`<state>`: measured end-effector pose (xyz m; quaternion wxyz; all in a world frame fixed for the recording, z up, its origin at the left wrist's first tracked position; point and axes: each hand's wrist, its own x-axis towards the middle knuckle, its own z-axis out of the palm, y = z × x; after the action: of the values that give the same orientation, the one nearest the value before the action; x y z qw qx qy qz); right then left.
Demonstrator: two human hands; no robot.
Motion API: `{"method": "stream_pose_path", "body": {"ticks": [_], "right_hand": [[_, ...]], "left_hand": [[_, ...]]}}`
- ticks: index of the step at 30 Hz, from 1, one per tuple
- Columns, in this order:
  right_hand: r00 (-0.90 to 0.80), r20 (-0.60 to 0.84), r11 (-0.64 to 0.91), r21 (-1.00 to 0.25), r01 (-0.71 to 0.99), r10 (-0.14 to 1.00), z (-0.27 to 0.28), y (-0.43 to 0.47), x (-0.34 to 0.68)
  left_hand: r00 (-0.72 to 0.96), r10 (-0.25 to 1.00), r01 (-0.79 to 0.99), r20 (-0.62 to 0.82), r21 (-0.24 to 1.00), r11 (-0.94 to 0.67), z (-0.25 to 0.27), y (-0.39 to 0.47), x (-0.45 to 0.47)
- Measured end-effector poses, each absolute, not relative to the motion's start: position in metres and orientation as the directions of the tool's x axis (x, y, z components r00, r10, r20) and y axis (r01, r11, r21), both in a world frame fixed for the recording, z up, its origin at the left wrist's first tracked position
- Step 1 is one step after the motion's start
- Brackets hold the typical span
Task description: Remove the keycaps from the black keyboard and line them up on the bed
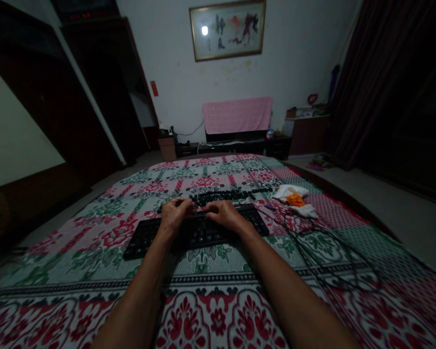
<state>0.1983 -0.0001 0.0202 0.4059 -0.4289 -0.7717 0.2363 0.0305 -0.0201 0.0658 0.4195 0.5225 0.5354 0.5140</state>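
A black keyboard lies flat on the patterned bed cover, partly hidden under my wrists. My left hand is over its far edge, left of the middle, with fingers curled together; anything between them is too dark to make out. Close by on the right, my right hand rests over the far part of the keyboard, thumb and fingers drawn together toward the left hand. Just beyond both hands runs a row of small black pieces that look like loose keycaps.
Right of the keyboard lie a white cloth with an orange patch and a loosely coiled black cable. The patterned cover spreads around everything. Against the far wall, a pink cloth drapes over a dark screen-like panel.
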Motion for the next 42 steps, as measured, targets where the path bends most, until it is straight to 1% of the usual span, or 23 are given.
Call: {"method": "stream_pose_path", "body": {"ticks": [2,5,8,10,15,17,19,23,25,29,33,37,42], "right_hand": [[-0.233,0.427,0.484,-0.712,0.508,0.873,0.019,0.003,0.206],[-0.079,0.392,0.376,-0.778,0.503,0.916,0.013,0.012,0.217],[-0.054,0.353,0.323,-0.773,0.546,0.934,0.008,0.024,0.222],[-0.094,0.347,0.328,-0.714,0.619,0.933,0.008,0.032,0.220],[-0.246,0.362,0.407,-0.484,0.775,0.899,0.016,0.054,0.208],[-0.283,0.334,0.408,-0.401,0.821,0.899,0.017,0.061,0.203],[-0.302,0.284,0.392,-0.353,0.850,0.910,0.017,0.066,0.198],[-0.252,0.146,0.289,-0.368,0.884,0.957,0.015,0.072,0.192],[-0.220,0.111,0.246,-0.370,0.896,0.969,0.014,0.073,0.191],[-0.195,0.143,0.235,-0.363,0.901,0.970,0.012,0.074,0.189],[-0.180,0.194,0.240,-0.358,0.902,0.965,0.008,0.075,0.188],[-0.179,0.185,0.236,-0.357,0.904,0.966,0.006,0.077,0.188],[-0.172,0.183,0.229,-0.361,0.904,0.968,0.006,0.078,0.189]], "left_hand": [[-0.152,0.985,0.068,0.080,0.995,-0.070,0.062,-0.017,0.026],[-0.190,0.979,0.047,0.076,0.997,-0.068,0.052,-0.011,0.019],[-0.224,0.973,0.028,0.052,0.999,-0.047,0.041,-0.005,0.012],[-0.235,0.971,0.030,0.048,0.999,-0.043,0.036,-0.002,0.009],[-0.244,0.967,0.057,0.076,0.996,-0.064,0.030,0.003,0.004],[-0.249,0.965,0.067,0.081,0.996,-0.066,0.028,0.004,0.003],[-0.247,0.965,0.086,0.084,0.994,-0.065,0.026,0.005,0.003],[-0.252,0.963,0.126,0.098,0.990,-0.067,0.021,0.008,0.002],[-0.250,0.963,0.122,0.095,0.990,-0.066,0.020,0.008,0.002],[-0.253,0.964,0.120,0.088,0.991,-0.059,0.020,0.009,0.001],[-0.256,0.959,0.153,0.120,0.985,-0.082,0.018,0.011,0.001],[-0.252,0.959,0.155,0.133,0.983,-0.095,0.017,0.012,0.000],[-0.248,0.963,0.156,0.108,0.985,-0.071,0.018,0.012,0.001]]}}
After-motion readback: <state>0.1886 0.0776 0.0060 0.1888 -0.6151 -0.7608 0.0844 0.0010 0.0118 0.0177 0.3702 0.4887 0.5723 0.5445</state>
